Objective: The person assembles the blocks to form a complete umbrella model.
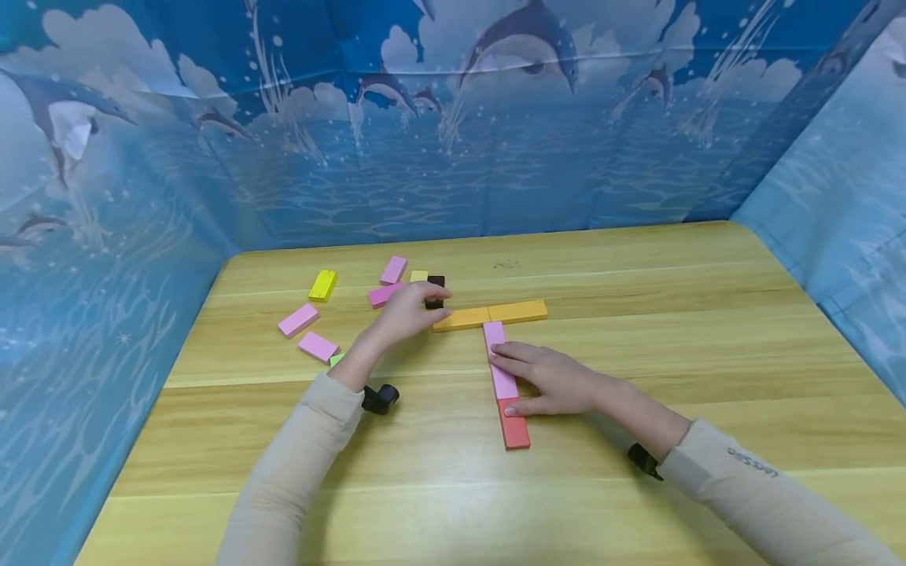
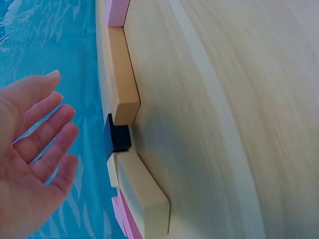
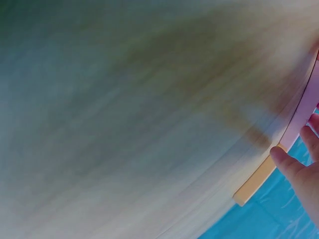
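Two orange blocks [image 1: 518,311] lie end to end in a bar. From their joint a pink strip [image 1: 505,384] runs toward the near edge, ending in a red block [image 1: 516,434]. My right hand [image 1: 559,380] rests over this strip from the right, fingertips on the pink part and thumb on the red block. My left hand [image 1: 406,313] hovers at the bar's left end, beside a black block [image 1: 435,303]; its fingers [image 2: 55,149] are loosely extended with nothing between them in the left wrist view.
Several loose blocks lie at the left: a yellow block [image 1: 322,286], a pink block [image 1: 298,321], another pink block [image 1: 392,270] and a pale yellow block [image 1: 419,276]. A green block [image 1: 336,359] is partly hidden by the left wrist. Blue dolphin-print cloth [image 1: 481,181] surrounds the wooden table [image 1: 602,503].
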A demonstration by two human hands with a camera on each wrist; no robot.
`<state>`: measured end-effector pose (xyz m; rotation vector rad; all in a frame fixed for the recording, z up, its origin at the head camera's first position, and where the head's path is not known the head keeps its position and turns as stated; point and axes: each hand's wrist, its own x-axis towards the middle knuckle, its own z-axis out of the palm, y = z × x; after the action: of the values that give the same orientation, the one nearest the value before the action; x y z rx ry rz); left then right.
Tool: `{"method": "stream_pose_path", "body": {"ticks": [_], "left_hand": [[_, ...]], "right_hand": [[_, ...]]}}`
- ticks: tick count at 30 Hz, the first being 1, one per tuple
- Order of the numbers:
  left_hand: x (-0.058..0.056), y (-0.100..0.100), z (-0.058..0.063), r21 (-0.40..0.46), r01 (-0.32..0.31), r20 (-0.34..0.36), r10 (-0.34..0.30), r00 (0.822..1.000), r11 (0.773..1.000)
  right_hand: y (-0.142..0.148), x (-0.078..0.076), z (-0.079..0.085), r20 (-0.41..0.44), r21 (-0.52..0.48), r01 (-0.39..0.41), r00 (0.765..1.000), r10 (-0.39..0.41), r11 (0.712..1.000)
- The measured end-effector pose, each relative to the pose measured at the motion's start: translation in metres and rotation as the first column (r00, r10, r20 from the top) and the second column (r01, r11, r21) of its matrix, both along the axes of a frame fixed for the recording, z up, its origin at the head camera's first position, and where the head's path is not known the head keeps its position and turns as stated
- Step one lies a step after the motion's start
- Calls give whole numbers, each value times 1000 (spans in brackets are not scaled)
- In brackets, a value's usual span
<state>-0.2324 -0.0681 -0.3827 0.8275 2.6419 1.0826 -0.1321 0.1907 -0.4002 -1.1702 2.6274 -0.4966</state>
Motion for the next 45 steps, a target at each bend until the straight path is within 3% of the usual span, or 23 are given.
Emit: {"method": "stream_pose_path", "body": {"ticks": [8, 12, 19, 24, 35, 40, 45], "left_hand": [[7, -6, 0, -26, -22, -5, 22, 1000, 999], [12, -5, -1, -39, -15, -40, 14, 999, 999], [23, 4, -5, -105, 18, -149, -34, 988, 994], [33, 15, -10, -162, 70, -184, -100, 978, 984], [49, 47, -18, -309, 168, -206, -239, 949, 936], [54, 55, -21, -410, 185, -225, -295, 929, 893], [58, 60, -22, -498, 176, -206, -313, 927, 849]], "right_hand": [[1, 1, -1, 19, -56, 6, 1000, -5, 998], [2, 1, -1, 50, -101, 32, 998, -27, 994], [6, -2, 3, 49, -129, 70, 997, -64, 989], [13, -8, 8, 35, -166, 97, 995, -92, 981], [26, -29, 23, 55, -185, 173, 985, -166, 967], [28, -44, 27, 63, -180, 196, 980, -188, 964], [28, -58, 28, 71, -189, 209, 977, -199, 960]]}}
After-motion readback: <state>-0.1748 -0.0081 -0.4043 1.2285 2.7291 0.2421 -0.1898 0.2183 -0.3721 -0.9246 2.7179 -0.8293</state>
